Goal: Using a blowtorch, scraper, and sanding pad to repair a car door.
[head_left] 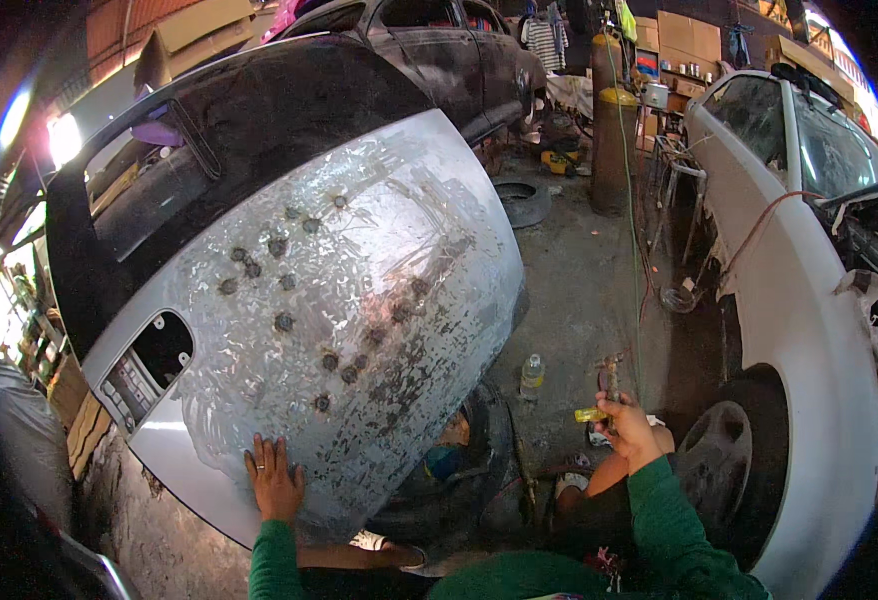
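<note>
A large car body panel (pixel 439 220) of scuffed bare metal, with several dark round scorch marks across it, lies tilted before me. My left hand (pixel 275 478) rests on its near edge, fingers spread flat, a ring on one finger. Off to the right of the panel, my right hand (pixel 631 432) is raised and closed around a small tool with a yellow part (pixel 589 414) and a brownish metal end (pixel 612 372) pointing up. Its exact kind is hard to make out. At the panel's lower left is a rectangular cutout (pixel 164 350).
A clear bottle (pixel 532 377) stands on the floor near a tyre under the panel. To the right is a pale car (pixel 779 240) with its wheel (pixel 714 465). Tall gas cylinders (pixel 614 140), hoses and a loose tyre (pixel 522 202) are farther back. A dark car (pixel 439 60) stands behind.
</note>
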Tool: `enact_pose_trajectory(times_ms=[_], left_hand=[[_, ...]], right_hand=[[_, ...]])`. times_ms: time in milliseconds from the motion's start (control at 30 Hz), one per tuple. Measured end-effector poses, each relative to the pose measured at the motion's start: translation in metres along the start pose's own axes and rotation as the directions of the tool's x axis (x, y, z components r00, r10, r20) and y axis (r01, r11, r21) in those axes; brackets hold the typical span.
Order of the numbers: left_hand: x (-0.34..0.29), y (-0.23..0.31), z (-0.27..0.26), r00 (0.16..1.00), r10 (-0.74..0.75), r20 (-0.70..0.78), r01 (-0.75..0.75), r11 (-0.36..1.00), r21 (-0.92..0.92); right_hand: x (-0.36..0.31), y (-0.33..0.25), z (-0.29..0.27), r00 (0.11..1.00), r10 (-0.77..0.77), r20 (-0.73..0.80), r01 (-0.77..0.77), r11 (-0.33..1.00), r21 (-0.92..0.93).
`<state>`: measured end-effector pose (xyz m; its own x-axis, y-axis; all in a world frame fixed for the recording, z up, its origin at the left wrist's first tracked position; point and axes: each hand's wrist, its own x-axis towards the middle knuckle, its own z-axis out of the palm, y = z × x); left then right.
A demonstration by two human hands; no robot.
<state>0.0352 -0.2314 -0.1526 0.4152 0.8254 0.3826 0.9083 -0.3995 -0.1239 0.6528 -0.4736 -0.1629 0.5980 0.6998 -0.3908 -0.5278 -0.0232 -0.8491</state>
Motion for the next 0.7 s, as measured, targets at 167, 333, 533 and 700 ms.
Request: enact_pose_trajectory(times_ms=[167,333,533,700], left_hand=[[0.002,-0.001,-0.001,0.999,-0.024,0.041,0.023,0.999,0.027],[-0.001,-0.001,0.000,1.000,-0.007,0.015,0.006,1.000,0.030],[-0.003,0.004,-0.007,0.999,-0.027,0.031,0.026,0.999,0.034],[-0.001,0.003,-0.001,0.999,-0.028,0.030,0.026,0.998,0.059]], right_hand=[[0.009,0.005,-0.007,1.000,0.003,0.031,-0.003,1.000,0.001],[0.005,0.007,0.000,0.998,-0.054,-0.015,0.055,0.997,0.054],[-0.005,0.001,0.004,0.999,0.003,-0.036,-0.003,1.000,0.015],[-0.001,-0.001,-0.004,1.000,0.003,0.010,-0.002,0.999,-0.053]])
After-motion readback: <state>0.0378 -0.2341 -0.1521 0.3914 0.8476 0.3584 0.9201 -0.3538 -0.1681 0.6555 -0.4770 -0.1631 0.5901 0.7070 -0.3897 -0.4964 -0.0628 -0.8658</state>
